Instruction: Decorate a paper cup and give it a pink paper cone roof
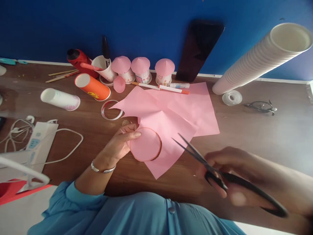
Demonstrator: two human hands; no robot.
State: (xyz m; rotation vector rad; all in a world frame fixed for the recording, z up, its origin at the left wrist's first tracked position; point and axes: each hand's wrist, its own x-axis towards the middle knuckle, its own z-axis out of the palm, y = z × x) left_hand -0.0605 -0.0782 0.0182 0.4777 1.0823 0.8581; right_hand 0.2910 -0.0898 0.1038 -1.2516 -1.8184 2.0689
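Note:
My left hand (123, 140) pinches a round pink paper disc (146, 144) at its left edge, thumb on top; a thin orange-red line runs along the disc's rim. Behind and below the disc lies a large pink paper sheet (168, 130) with cut edges. On the right, my right hand (227, 173) grips black-handled scissors (195, 155), their blades slightly apart and pointing up and left toward the sheet. The blades are apart from the disc. Part of the right hand is blurred.
Several paper cups stand at the back, some with pink cone tops (165, 67). A tall cup stack (259, 58) leans at right, near a phone (200, 49) and glasses (261, 106). Markers (173, 89) lie behind the sheet. Left are a tape roll (111, 110) and power strip (44, 143).

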